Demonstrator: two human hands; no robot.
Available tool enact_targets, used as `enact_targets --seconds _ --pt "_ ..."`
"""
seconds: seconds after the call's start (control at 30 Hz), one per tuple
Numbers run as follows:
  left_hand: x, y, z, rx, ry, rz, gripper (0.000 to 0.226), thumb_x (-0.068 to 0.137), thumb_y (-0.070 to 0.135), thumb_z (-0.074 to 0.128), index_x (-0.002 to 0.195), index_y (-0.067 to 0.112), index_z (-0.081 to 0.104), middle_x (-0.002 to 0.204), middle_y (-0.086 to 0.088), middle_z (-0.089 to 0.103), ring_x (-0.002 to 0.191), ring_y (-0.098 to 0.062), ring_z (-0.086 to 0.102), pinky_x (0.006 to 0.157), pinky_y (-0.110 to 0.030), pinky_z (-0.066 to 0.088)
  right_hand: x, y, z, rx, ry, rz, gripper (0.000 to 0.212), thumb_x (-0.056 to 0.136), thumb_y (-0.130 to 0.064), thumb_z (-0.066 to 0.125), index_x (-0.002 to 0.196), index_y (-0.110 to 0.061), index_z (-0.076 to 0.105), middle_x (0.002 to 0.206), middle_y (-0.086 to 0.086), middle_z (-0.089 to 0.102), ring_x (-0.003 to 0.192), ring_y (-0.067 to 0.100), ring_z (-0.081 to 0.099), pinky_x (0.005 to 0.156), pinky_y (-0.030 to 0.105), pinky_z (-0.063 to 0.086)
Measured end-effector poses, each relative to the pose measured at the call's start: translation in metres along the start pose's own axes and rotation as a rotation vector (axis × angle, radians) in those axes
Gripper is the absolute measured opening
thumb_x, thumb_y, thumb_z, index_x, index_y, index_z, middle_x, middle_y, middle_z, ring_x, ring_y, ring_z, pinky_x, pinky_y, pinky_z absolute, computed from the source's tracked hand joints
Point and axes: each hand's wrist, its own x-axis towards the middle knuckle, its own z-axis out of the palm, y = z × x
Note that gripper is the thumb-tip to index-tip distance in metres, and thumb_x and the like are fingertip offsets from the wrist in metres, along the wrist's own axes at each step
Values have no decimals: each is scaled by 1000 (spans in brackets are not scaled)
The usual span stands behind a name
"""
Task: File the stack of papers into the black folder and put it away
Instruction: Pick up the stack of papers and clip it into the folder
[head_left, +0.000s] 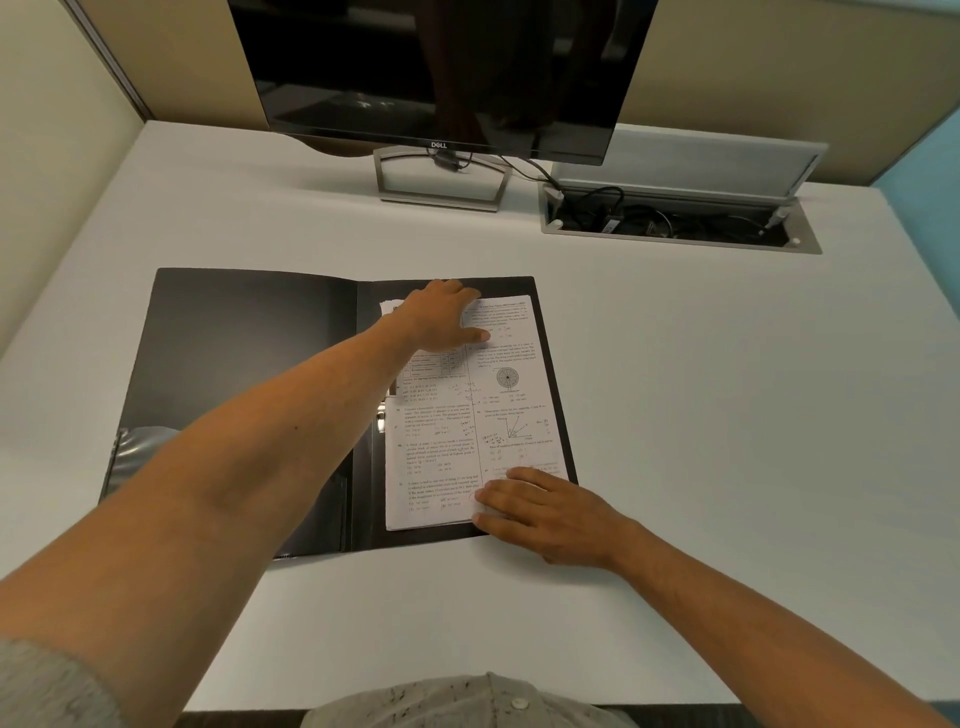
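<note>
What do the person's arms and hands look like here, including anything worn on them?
Both hands are bare, with no gloves, rings or watch visible. The left hand and right hand lead to forearms uncovered to the frame edge. A grey speckled sleeve shows at the left upper arm, matching the grey shirt with a pale button.

Desk (727, 389) right of folder (249, 364) open; monitor stand (441, 182), cable tray (675, 223) block far edge.

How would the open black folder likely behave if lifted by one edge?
The black folder looks thin and lies flat, so it would probably flex and sag. Its glossy left cover suggests a slick surface. The stack of papers seems held only by the left hand and right hand, so sheets might slide out.
</note>
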Motion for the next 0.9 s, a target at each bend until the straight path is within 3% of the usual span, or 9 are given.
enact_targets --seconds 0.3,0.47,0.63,0.73,0.9 --pt "-4 0 -2 21 1 7 69 84 59 55 140 24 37 140 -5 46 126 -29 43 103 -50 35 6 -11 -5 -6 106 -3 28 98 -8 44 123 -13 54 131 11 55 118 24 50 107 37 34" --pt "-10 -3 1 27 55 -2 66 87 57 52 141 23 37 143 -4 44 131 -28 39 112 -52 23 14 -19 -16 12 183 56 29 95 -4 41 114 -10 61 118 9 63 108 24 57 98 37 43" --pt "-10 -9 -3 14 32 -33 67 88 57 50 142 19 37 144 -5 44 132 -29 39 112 -53 23 26 -59 -19 174 213 272 22 83 2 50 96 -6 67 85 6 66 74 20 58 65 30 49" --pt "-9 -10 -5 -12 21 -45 67 88 57 50 140 17 38 142 -7 46 129 -30 43 108 -52 32 31 -82 -18 230 170 415 18 74 -1 62 90 -9 68 83 3 65 73 17 57 63 26 49" --pt "-9 -10 -2 -26 53 -54 63 87 56 52 135 15 44 133 -8 52 119 -30 49 99 -47 38 40 -94 -18 265 160 577 29 64 -4 73 93 -9 71 84 2 67 75 15 61 70 23 52"
